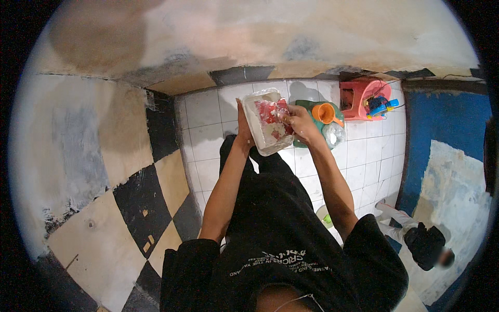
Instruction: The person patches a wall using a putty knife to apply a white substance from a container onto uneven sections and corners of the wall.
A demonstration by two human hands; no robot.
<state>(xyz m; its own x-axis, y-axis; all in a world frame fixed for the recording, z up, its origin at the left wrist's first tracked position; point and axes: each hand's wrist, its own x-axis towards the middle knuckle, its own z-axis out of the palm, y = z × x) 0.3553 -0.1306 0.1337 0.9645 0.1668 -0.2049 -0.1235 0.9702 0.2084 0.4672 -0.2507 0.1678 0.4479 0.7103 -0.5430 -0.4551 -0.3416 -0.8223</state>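
Note:
In front of my body, above the tiled floor, my left hand grips the left side of a shallow white rectangular tray. White paste is smeared inside the tray. My right hand is closed on a flat red scraper streaked with the same paste. The scraper's blade lies over the inside of the tray, and its gripped end is hidden by my fingers. White smears show on my right fingers.
Beyond my right hand, a green container carries an orange dipper and a clear plastic bag. A pink stool holds a blue tool. Another person is at lower right. Patched walls surround the floor.

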